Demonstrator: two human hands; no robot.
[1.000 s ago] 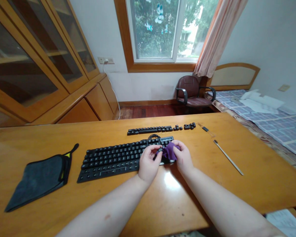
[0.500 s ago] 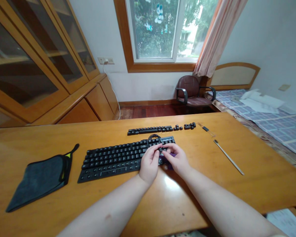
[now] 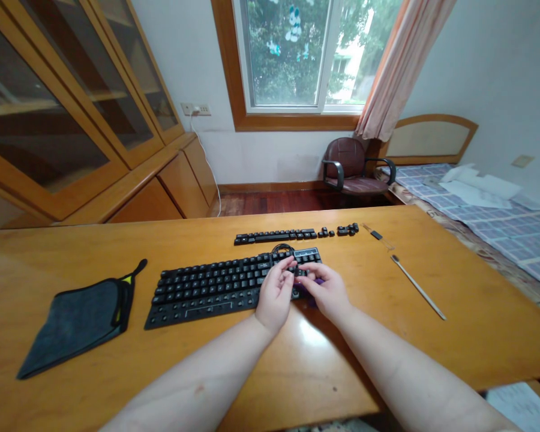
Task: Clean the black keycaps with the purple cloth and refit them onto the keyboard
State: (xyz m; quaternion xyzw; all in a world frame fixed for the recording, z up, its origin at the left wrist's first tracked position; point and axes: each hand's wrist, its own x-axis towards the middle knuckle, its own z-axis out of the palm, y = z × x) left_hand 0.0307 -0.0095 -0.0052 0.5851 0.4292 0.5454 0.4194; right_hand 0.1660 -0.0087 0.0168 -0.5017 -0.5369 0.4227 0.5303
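Observation:
A black keyboard (image 3: 211, 285) lies at a slant on the table, its front rows bare of keycaps so the stems show. Over its right end, my two hands meet. My right hand (image 3: 327, 291) pinches a small dark keycap (image 3: 297, 272) between thumb and fingertips. Close against it on the left, my left hand (image 3: 275, 293) has its thumb and bent fingers slightly apart, with nothing visible held. Something purple (image 3: 315, 293) shows beneath my right hand; its kind is mostly hidden. Behind the keyboard, loose keycaps (image 3: 274, 236) stand in a row.
A folded dark grey cloth (image 3: 78, 324) lies at the left of the wooden table (image 3: 261, 390). On the right are a thin brush (image 3: 417, 287) and a small wire tool with a black grip (image 3: 376, 235). More keycaps (image 3: 347, 230) sit at the back. A coiled cable (image 3: 282, 248) touches the keyboard's rear.
My left fingertips have parted slightly from the keycap, which now sits at my right fingertips. The whole view has shifted a little; the things on the table lie as before.

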